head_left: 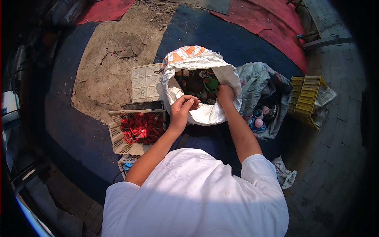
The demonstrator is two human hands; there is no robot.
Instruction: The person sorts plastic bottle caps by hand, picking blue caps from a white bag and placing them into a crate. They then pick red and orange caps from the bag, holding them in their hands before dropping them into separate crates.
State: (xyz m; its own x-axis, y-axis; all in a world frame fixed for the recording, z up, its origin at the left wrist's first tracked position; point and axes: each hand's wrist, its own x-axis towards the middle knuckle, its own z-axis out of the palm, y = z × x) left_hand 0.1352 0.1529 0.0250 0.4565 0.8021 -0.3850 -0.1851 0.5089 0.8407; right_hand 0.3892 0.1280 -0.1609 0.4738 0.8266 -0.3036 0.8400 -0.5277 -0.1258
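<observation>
A white woven sack (233,75) with orange print stands open in front of me, its rim rolled outward. Inside lie small mixed pieces, among them a green round piece (212,84). My left hand (182,111) is over the near left part of the rim, its fingers curled together; whatever they hold, if anything, is too small to name. On the right side of the opening, my right hand (225,94) reaches in beside the green piece, and its fingertips are hidden.
A cream crate (117,136) of red pieces stands at the left, below a cream lattice panel (145,83). Right of the sack are a grey-green sack (252,75) with round items and yellow crates (308,93). A crumpled white bag (284,173) lies at lower right.
</observation>
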